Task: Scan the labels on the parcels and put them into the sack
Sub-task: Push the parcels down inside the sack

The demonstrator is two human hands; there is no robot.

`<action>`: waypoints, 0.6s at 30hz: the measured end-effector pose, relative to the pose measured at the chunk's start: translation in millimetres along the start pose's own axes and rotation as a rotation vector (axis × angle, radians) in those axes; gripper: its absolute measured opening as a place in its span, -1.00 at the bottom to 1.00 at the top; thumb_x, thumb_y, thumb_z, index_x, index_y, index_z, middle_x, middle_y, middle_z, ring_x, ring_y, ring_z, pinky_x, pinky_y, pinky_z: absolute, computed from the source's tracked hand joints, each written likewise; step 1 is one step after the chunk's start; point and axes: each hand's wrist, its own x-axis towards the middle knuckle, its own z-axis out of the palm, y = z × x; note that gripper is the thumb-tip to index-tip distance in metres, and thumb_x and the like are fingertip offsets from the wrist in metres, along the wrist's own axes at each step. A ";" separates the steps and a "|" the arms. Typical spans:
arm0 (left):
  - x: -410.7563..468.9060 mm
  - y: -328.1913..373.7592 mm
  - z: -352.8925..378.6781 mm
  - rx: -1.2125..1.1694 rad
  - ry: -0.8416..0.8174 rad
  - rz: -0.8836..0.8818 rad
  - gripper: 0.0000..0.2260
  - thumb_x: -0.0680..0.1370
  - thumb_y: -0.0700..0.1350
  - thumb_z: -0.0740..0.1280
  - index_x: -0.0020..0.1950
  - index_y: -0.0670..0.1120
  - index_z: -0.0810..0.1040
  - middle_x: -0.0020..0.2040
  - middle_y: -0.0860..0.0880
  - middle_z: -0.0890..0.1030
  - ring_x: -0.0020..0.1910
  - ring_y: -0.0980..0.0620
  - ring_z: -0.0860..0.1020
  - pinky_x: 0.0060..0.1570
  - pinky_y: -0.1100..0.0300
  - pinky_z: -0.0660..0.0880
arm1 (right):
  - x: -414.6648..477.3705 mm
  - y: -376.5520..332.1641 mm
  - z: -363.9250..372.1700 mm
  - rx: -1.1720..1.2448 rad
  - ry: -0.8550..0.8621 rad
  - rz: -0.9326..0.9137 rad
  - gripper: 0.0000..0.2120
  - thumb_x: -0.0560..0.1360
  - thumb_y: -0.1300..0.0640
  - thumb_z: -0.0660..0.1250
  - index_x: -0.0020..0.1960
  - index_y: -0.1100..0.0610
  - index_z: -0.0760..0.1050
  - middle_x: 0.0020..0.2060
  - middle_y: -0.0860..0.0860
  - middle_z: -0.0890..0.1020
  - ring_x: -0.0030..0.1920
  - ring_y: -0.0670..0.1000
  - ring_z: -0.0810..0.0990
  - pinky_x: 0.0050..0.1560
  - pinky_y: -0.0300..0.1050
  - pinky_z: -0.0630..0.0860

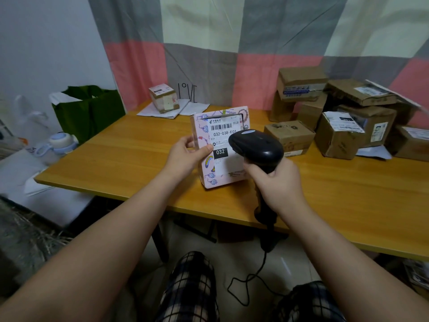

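Note:
A pink patterned parcel [220, 173] stands tilted on the wooden table [130, 159], its white label with a barcode facing me. My left hand [188, 154] grips the parcel's left edge, thumb on the label. My right hand [278, 182] grips the handle of a black barcode scanner [257, 145], whose head is right in front of the label and hides part of it. A green sack [90, 112] stands open beyond the table's left end.
Several brown cardboard parcels [336, 122] are piled at the table's right back. A small taped box [163, 97] sits on white envelopes at the back. The scanner's cable [253, 280] hangs to the floor. A water bottle [60, 142] lies left of the table.

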 end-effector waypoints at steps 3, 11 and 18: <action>-0.2 0.5 0.0 0.013 0.000 0.002 -0.44 0.46 -0.15 0.47 0.38 -0.26 0.35 0.04 0.01 0.58 -0.25 0.25 0.60 -0.31 0.44 0.50 | -0.4 -3.3 -1.0 -0.014 -0.012 -0.013 -0.81 0.37 -0.07 0.40 -0.32 -0.08 0.42 -0.58 -0.27 0.49 -0.44 -0.25 0.49 -0.42 -0.44 0.31; -0.3 1.1 1.2 -0.005 0.013 -0.003 -0.42 0.45 -0.14 0.48 0.39 -0.24 0.34 -0.02 0.08 0.56 -0.22 0.24 0.60 -0.32 0.43 0.51 | -1.8 -5.0 -0.9 -0.004 -0.012 -0.008 -0.81 0.30 -0.16 0.35 -0.26 -0.06 0.48 -0.53 -0.13 0.49 -0.40 -0.21 0.50 -0.38 -0.41 0.31; -47.2 1.6 -24.8 -0.054 0.106 0.020 -0.50 0.43 -0.08 0.50 0.30 -0.09 0.38 0.14 0.00 0.58 -0.08 0.18 0.62 -0.23 0.40 0.51 | -14.0 -10.5 12.2 0.166 -0.106 -0.042 -0.82 0.43 0.15 0.47 -0.15 -0.12 0.55 -0.39 -0.32 0.62 -0.25 -0.28 0.59 -0.25 -0.40 0.42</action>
